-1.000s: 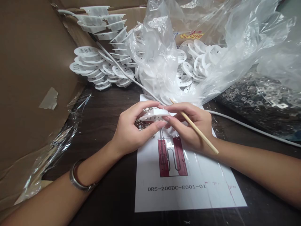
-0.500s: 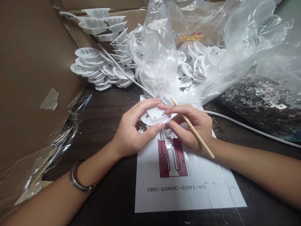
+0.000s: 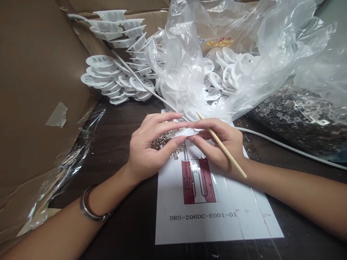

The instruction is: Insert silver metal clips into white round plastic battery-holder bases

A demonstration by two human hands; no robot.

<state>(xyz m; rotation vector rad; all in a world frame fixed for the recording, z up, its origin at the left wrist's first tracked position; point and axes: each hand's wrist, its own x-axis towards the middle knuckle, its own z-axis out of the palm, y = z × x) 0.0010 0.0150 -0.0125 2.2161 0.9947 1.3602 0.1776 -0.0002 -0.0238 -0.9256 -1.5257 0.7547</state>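
Observation:
A white round plastic part (image 3: 181,132) is pinched between the fingertips of both hands, seen nearly edge-on. My left hand (image 3: 151,144) grips its left side with thumb and fingers, which cover much of it. My right hand (image 3: 221,142) is closed on the right side, and a thin wooden stick (image 3: 223,148) also rests in it, slanting across the fingers toward the wrist. Beneath the hands lies a heap of small metal pieces (image 3: 159,143). The printed sheet (image 3: 195,229), with a red-marked drawing, lies under it all.
Stacked white round parts (image 3: 101,77) stand at the back left. A clear plastic bag (image 3: 184,72) holds more of them. On the right, another bag (image 3: 292,115) holds metal pieces. A white cable (image 3: 271,140) crosses the table; cardboard (image 3: 35,90) walls the left.
The white part has tilted from showing its face to nearly edge-on. My left fingers have shifted over it, uncovering more of the metal heap below.

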